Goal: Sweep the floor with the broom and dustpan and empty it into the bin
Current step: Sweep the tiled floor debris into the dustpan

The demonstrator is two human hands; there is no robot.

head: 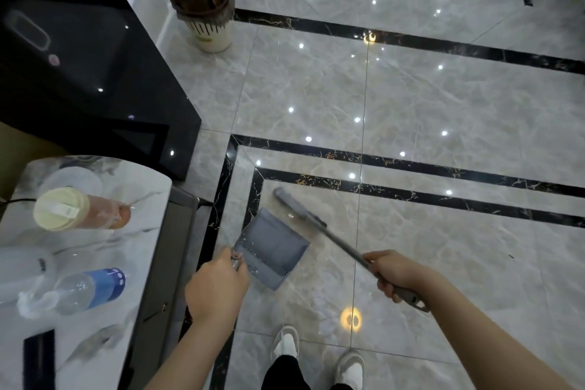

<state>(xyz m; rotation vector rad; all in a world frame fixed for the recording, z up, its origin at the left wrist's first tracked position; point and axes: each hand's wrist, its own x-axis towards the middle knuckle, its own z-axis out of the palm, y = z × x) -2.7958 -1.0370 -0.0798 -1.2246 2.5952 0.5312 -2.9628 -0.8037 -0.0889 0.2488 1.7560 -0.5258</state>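
You've got a glossy grey marble tile floor (443, 111) with black inlay strips, ceiling lights reflecting everywhere, plus a shiny black cabinet (79, 73).

The floor (443, 98) is polished marble-look tile, mirror-glossy, with black gold-veined bands. The dustpan (272, 247), just beyond the left hand's (218, 288) fingers, looks like matt grey plastic, ribbed and comb-toothed. The broom (304, 218) handle running through the right hand's (395, 274) fingers looks like smooth grey metal. The bin (207, 28) is cream plastic, dark-lined.
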